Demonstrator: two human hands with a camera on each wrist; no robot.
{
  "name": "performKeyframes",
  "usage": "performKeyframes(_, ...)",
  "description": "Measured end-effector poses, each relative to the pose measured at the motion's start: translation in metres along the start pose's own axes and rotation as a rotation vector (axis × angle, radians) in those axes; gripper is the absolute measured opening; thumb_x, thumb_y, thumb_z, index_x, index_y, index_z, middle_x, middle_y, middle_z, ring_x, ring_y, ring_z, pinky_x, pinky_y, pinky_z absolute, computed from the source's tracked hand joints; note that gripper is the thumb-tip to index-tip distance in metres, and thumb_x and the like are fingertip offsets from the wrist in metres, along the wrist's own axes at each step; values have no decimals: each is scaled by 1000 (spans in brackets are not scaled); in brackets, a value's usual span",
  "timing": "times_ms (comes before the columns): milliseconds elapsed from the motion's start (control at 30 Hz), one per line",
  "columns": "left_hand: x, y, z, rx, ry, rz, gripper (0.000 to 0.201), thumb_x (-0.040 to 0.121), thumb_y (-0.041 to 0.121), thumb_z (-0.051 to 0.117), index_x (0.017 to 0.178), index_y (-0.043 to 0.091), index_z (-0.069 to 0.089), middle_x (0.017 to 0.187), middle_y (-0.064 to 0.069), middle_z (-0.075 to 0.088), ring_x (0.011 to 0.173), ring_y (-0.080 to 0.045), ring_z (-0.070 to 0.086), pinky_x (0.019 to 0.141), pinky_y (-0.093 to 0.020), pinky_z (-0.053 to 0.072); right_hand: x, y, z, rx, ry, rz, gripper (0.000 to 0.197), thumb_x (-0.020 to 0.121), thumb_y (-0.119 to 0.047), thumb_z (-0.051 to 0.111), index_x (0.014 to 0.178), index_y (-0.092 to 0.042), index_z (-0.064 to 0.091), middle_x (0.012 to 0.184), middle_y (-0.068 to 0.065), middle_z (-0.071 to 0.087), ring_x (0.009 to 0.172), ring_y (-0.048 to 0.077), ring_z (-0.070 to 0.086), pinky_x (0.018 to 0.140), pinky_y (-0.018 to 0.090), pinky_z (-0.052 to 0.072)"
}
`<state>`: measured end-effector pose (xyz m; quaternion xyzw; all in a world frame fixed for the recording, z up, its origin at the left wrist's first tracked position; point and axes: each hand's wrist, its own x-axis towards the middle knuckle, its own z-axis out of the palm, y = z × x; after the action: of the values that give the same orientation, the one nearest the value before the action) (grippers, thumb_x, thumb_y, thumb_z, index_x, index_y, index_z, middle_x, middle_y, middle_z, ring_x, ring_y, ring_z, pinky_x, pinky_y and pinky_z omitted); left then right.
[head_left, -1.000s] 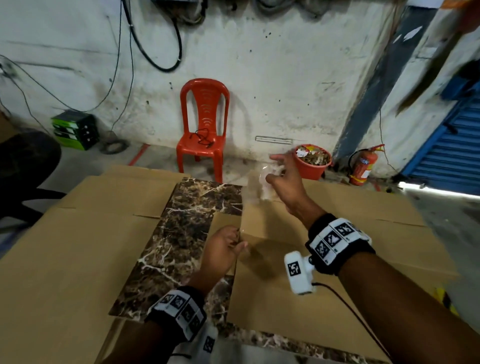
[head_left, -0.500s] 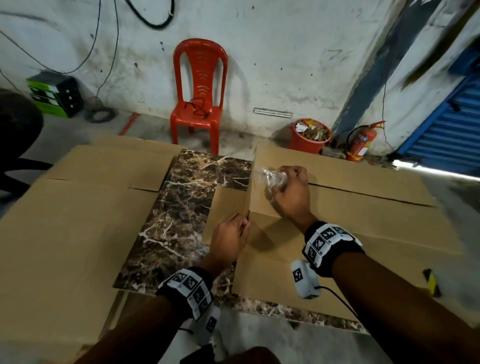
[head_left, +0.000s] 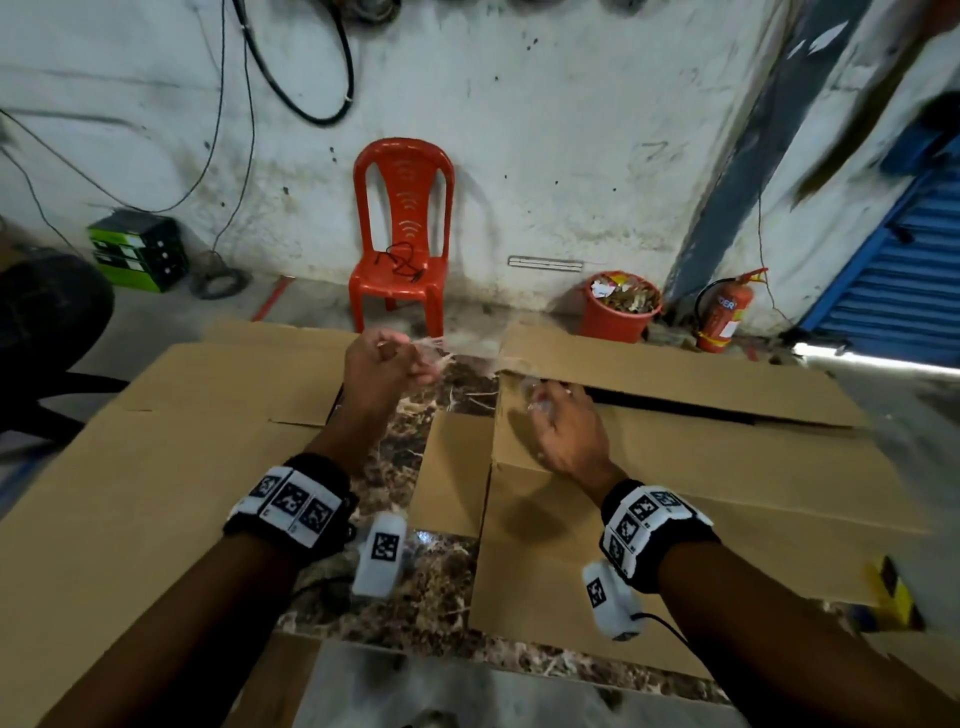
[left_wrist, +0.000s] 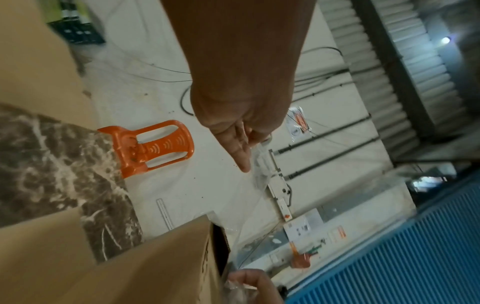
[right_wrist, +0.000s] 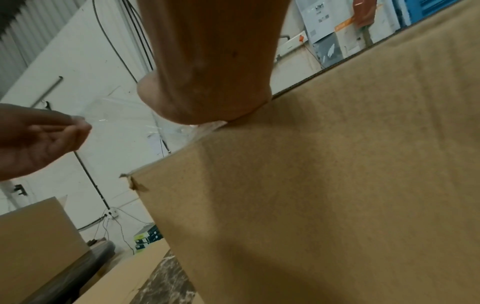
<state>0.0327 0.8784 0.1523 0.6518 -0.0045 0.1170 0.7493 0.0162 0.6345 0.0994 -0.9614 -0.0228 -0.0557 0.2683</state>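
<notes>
Left of the chair (head_left: 402, 234) and nearer the person, the left cardboard (head_left: 156, 467) lies flat on the bench (head_left: 400, 457), whose dark marble shows in a strip running straight out from the chair's front. Right in front of the chair, the left hand (head_left: 384, 369) is held up off the bench. Its forearm reaches away from the person, the back of the hand is up and the fingers are curled in. Thumb and fingertips (right_wrist: 78, 125) are pressed together on the left end of the film (head_left: 467, 353), pinching it. The film is clear and thin, stretched in the air between the two hands. Its long axis runs across the view, left to right, from a higher end in front of the chair down to a lower end to the chair's right and closer to the person. That lower end is bunched and crumpled. There the right hand (head_left: 563, 431) sits low, right of the chair and nearer than the left hand, palm down, with its fingers curled round the bunched film. The right wrist view shows the heel of this hand touching an edge of the right cardboard (head_left: 727, 467), with film caught under it. Further right of the chair, by the wall, stand a red bucket (head_left: 621, 306) and an extinguisher (head_left: 722, 312).
</notes>
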Motion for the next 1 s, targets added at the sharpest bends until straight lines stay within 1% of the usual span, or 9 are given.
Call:
performKeyframes(67, 12, -2, 3, 1, -47, -41, 13, 95, -1, 55, 105, 7, 56, 79, -15, 71, 71, -27, 71, 66, -35, 60, 2, -4, -3, -10, -20, 12, 71, 79, -67, 27, 128, -20, 50, 122, 11, 57, 111, 27, 52, 91, 38, 45)
performKeyframes(100, 17, -5, 5, 33, -83, -46, 16, 95, 1, 54, 109, 8, 60, 85, -17, 71, 78, -29, 71, 70, -36, 59, 6, -6, -4, -12, -21, 26, 70, 81, -68, 34, 132, -21, 46, 123, 11, 56, 112, 28, 52, 91, 38, 45)
performKeyframes(233, 32, -16, 18, -2, -127, -130, 22, 95, 0, 49, 96, 6, 70, 88, -16, 70, 82, -28, 70, 74, -34, 57, 22, -12, -8, -3, 37, 61, 67, 91, -45, 59, 148, -24, 29, 126, 17, 52, 114, 34, 54, 92, 41, 48)
performKeyframes(367, 41, -22, 31, -81, -165, -214, 25, 89, -5, 42, 96, -7, 66, 86, -16, 66, 73, -22, 62, 65, -31, 52, 48, -14, -18, -127, 72, 44, 53, 92, -34, 62, 141, -24, 45, 120, 17, 54, 107, 36, 57, 86, 37, 49)
performKeyframes(500, 53, -30, 37, -234, -264, -307, 36, 67, 14, 40, 86, -7, 62, 77, -15, 63, 62, -15, 54, 57, -26, 42, 76, -14, -24, -269, 14, 54, 31, 95, -33, 55, 123, -21, 60, 115, 18, 53, 102, 39, 58, 79, 37, 49)
performKeyframes(633, 65, -41, 45, -165, -241, -334, 29, 87, 24, 37, 78, 5, 57, 77, -13, 65, 63, -18, 54, 57, -29, 39, 91, -10, -19, -291, -57, 84, 29, 98, -33, 50, 120, -16, 57, 116, 19, 50, 105, 40, 55, 83, 40, 47)
performKeyframes(767, 85, -52, 56, -32, -134, -314, 33, 99, 19, 40, 77, 6, 62, 67, -13, 61, 58, -23, 51, 49, -27, 38, 104, -11, -18, -119, -31, 38, 22, 100, -27, 47, 110, -8, 53, 108, 20, 56, 102, 36, 54, 77, 37, 39)
performKeyframes(900, 107, -52, 71, 35, -64, -321, 20, 98, 10, 50, 93, -5, 63, 61, -11, 58, 46, -17, 51, 40, -23, 38, 120, -22, -27, 184, 40, 58, 20, 98, -31, 52, 99, -11, 54, 94, 12, 62, 89, 28, 56, 73, 37, 39)
performKeyframes(1000, 129, -55, 81, -11, 27, -374, 12, 96, 6, 53, 100, -2, 62, 80, -15, 65, 59, -18, 62, 46, -23, 51, 136, -22, -29, 486, -167, 56, 25, 90, -42, 57, 87, -17, 56, 88, 1, 60, 84, 20, 57, 80, 40, 44)
